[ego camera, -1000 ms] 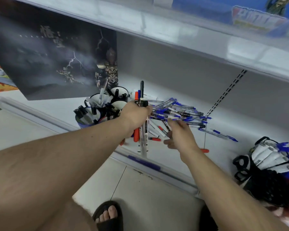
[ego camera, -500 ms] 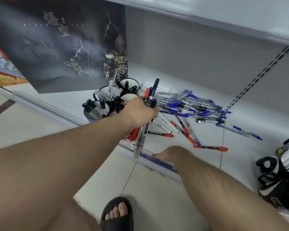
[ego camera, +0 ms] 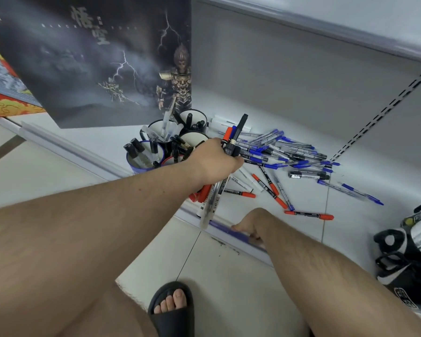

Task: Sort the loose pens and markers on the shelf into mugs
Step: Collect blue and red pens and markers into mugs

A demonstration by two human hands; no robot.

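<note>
The left hand [ego camera: 216, 159], at the centre of the frame, is wrapped around a bundle of pens and markers [ego camera: 229, 152], caps sticking up above the fist and clear barrels hanging below it toward the shelf's front edge. The right hand [ego camera: 247, 226], lower centre, rests on the shelf lip [ego camera: 231, 233]; its fingers curl over the edge out of sight, so I cannot tell whether it holds anything.

The loose pile [ego camera: 287, 156] lies right of centre on the shelf [ego camera: 350, 215], mostly blue-capped, with red-capped markers [ego camera: 309, 215] scattered nearer the front. The mugs [ego camera: 170, 142] cluster just left of the left hand, already stuffed with black-capped markers.

These should be light, stiff and smooth-barrelled, so a fistful will likely slide or fan out unless squeezed mid-barrel. Single ones lying flat are best pinched at the middle or rolled up by the cap end. Dropping them in cap-up seems safest, given how crowded the mugs look.

How many mugs there are is hard to make out; about 4 rims show, partly covered by the forearm. The bundle's count is hidden by the fist. A dark bag [ego camera: 408, 259] at the right edge is cut off.
</note>
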